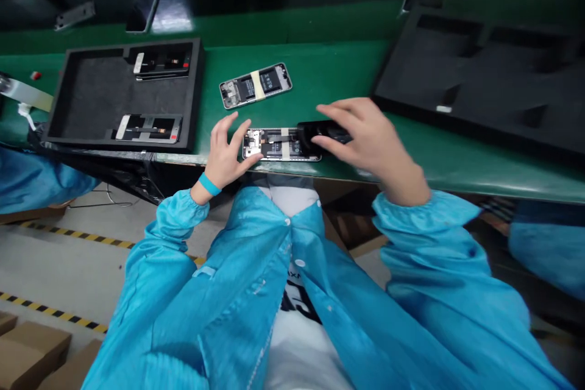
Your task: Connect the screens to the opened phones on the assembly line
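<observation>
An opened phone body (275,145) with its inner parts and a pale strip across it lies at the front edge of the green bench. My left hand (226,152) is at its left end, thumb and fingers spread around the corner. A dark glossy phone screen (325,129) partly covers the phone's right end, and my right hand (365,134) grips it between thumb and fingers. Behind them lies a second opened phone body (267,83), also with a pale strip, touched by neither hand.
To the left, a black foam tray (197,94) holds several phone screen parts. A larger dark foam tray (493,79) stands at the right. Two phone parts lie farther back on the left. Blue sleeves of other people show at both sides. Cardboard boxes (34,347) sit on the floor.
</observation>
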